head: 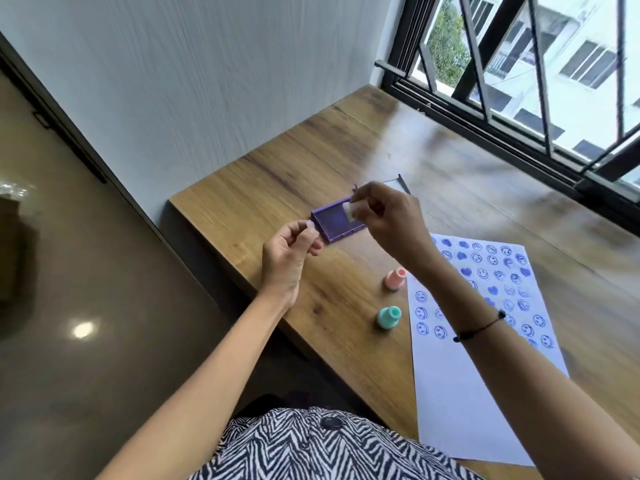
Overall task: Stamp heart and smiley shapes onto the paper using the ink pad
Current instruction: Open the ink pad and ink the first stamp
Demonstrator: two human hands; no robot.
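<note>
Purple casing frames the open ink pad (pixel 337 225), which lies on the wooden worktop (pixel 277 178) near its left edge, its lid standing up behind it. No brand, label or readable writing shows on anything; the only marks are blue hearts and smiley faces printed in rows on the white paper (pixel 467 393), whose lower half is bare. The paper lies to the right of the pad, running toward the near edge of the worktop. Between pad and paper stand a peach stamp (pixel 394 278) and a mint stamp (pixel 388 317), apart from each other, with bare wood around them. The right hand (pixel 388 220) hovers over the pad, its fingers (pixel 363 202) pinched on a small white stamp (pixel 349 212). The left hand (pixel 289 258), just left of the pad, pinches a small clear cap (pixel 310 226) between thumb and forefinger.
</note>
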